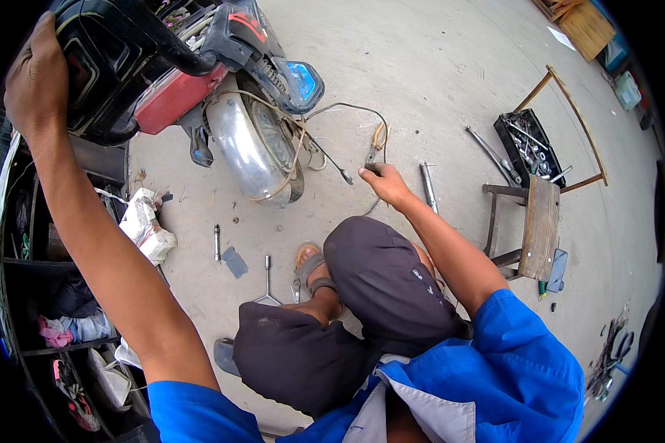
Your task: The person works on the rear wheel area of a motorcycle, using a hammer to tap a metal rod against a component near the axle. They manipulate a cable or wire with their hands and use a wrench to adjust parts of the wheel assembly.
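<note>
A scooter (177,102) with a red side panel and a shiny metal rear mudguard (233,140) stands at the upper left. My left hand (38,85) is closed around the edge of its black upper body (107,70). Beyond my knees, my right hand (389,184) is low over the floor with its fingers curled together. Whatever is in them, if anything, is hidden. Just past those fingers are yellow-handled pliers (379,138). A black cable (383,118) loops from the wheel past the pliers, and a cord's dark end (346,177) lies left of my fingers.
At right are a black toolbox (528,144) full of metal tools, a wooden stool (541,229) and a phone (558,269). A metal bar tool (428,186), a socket tool (216,242) and a T-shaped wrench (267,277) lie on the floor. Shelves (33,262) line the left side.
</note>
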{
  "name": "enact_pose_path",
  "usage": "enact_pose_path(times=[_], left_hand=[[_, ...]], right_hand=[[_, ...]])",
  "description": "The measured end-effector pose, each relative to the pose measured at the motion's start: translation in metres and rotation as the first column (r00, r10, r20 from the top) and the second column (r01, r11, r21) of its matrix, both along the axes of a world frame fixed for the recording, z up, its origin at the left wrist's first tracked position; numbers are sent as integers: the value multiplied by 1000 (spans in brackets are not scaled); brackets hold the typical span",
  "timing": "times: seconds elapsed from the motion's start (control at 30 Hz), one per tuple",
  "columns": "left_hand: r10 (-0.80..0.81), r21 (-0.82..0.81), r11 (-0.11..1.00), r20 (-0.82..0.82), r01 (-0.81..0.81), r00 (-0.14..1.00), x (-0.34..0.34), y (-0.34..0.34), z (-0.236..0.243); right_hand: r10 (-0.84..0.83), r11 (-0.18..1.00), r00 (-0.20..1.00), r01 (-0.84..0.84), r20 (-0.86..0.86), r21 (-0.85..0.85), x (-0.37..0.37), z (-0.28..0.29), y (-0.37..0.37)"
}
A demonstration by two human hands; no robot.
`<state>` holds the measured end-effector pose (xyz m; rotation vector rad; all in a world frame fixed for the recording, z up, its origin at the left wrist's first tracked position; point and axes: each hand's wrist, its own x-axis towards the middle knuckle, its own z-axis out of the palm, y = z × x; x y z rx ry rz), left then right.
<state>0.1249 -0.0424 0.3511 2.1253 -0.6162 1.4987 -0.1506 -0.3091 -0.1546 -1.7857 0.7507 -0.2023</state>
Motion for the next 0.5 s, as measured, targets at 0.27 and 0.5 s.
enact_pose_path(times=[0.27, 0.5], left_hand=[[62, 51, 997, -28, -60, 998, -22, -12, -8], [65, 44, 997, -22, -64, 998, -6, -8, -11]], right_hand=[[177, 958, 984, -166, -25, 234, 69, 13, 31], [121, 986, 987, -131, -101, -100, -70, -15, 20]])
